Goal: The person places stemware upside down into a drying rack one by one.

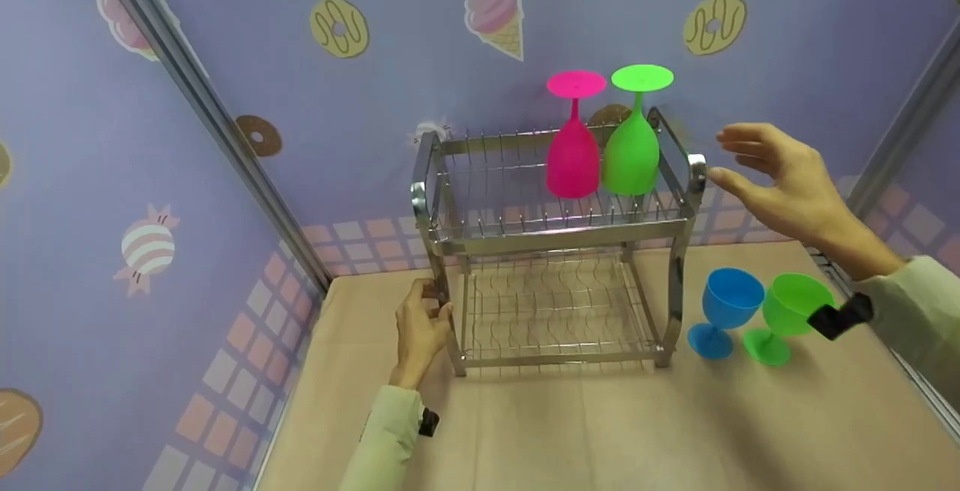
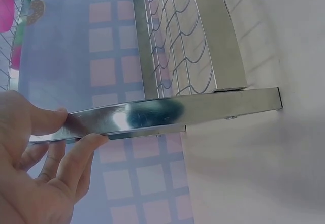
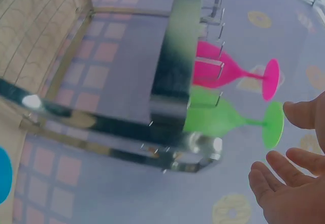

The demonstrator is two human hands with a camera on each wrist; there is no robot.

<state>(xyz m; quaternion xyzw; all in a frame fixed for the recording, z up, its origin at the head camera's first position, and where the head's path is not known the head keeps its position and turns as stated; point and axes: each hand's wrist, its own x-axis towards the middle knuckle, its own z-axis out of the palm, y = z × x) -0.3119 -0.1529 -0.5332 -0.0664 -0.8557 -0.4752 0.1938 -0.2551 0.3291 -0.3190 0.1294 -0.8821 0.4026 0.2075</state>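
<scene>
A two-tier metal dish rack [image 1: 562, 239] stands against the back wall. On its upper tier, toward the right, a pink goblet [image 1: 573, 161] and a green goblet [image 1: 631, 153] sit upside down side by side. My left hand [image 1: 421, 332] grips the rack's left upright, thumb on one side and fingers on the other, as the left wrist view also shows. Beside the rack's upper right corner, my right hand [image 1: 784, 179] is raised with its fingers apart and nothing in it. In the right wrist view this hand [image 3: 294, 168] is near the green goblet's foot, apart from it.
Right of the rack, a blue goblet [image 1: 733, 299] and a second green goblet [image 1: 796, 303] stand upright on the table [image 1: 540, 431]. The rack's lower tier [image 1: 555, 307] has wavy wires. Metal posts [image 1: 217, 123] edge the printed walls.
</scene>
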